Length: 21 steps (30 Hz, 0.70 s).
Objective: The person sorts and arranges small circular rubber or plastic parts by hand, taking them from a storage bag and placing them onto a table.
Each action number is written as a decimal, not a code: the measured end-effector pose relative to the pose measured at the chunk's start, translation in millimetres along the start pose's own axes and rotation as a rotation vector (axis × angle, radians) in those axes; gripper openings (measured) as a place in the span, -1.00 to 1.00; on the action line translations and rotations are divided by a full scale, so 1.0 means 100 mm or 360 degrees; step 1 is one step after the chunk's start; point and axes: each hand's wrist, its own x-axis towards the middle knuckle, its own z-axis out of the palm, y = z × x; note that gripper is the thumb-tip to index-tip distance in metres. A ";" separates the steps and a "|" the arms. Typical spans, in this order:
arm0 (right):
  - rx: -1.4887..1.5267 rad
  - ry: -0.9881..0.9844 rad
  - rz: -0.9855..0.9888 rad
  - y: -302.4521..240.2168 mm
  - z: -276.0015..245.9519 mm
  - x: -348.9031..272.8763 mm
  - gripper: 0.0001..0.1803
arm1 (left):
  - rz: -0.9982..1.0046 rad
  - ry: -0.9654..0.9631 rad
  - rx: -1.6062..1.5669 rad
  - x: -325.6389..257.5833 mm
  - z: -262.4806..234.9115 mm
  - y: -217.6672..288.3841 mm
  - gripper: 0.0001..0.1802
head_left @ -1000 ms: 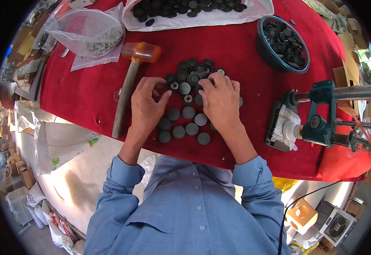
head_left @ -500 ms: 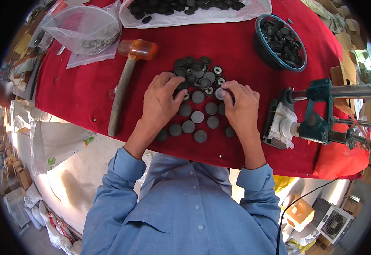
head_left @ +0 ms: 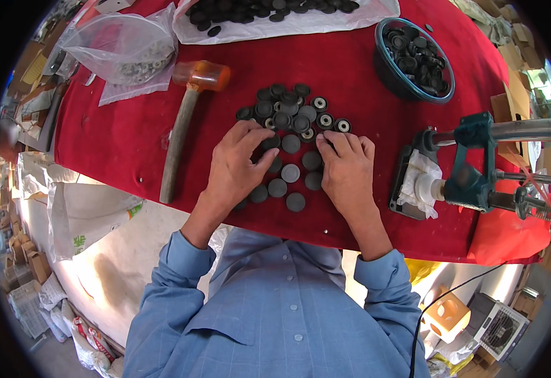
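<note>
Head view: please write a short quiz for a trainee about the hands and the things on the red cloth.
1. True or false: the mallet lies at the left of the left hand.
2. Which container at the far right holds more dark caps?
A. the round teal bowl
B. a wooden crate
C. a glass jar
3. Fill the gap: both hands rest on the ____ of round dark caps lying on the red cloth.

Key
1. True.
2. A.
3. Pile; the right hand lies flat on its right side, between the caps and the green hand press.
</note>
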 end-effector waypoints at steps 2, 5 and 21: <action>-0.0016 0.0004 -0.0027 -0.02 0.00 -0.02 -0.64 | 0.0090 0.0047 0.0077 -0.02 -0.02 -0.02 -0.64; -0.0101 -0.0030 -0.0027 -0.06 -0.01 -0.07 -0.61 | -0.0047 0.0015 -0.0002 -0.02 -0.02 0.02 -0.65; 0.0221 -0.0089 0.0240 -0.03 -0.12 -0.02 -0.56 | 0.0144 -0.0027 0.0075 -0.04 0.06 -0.06 -0.73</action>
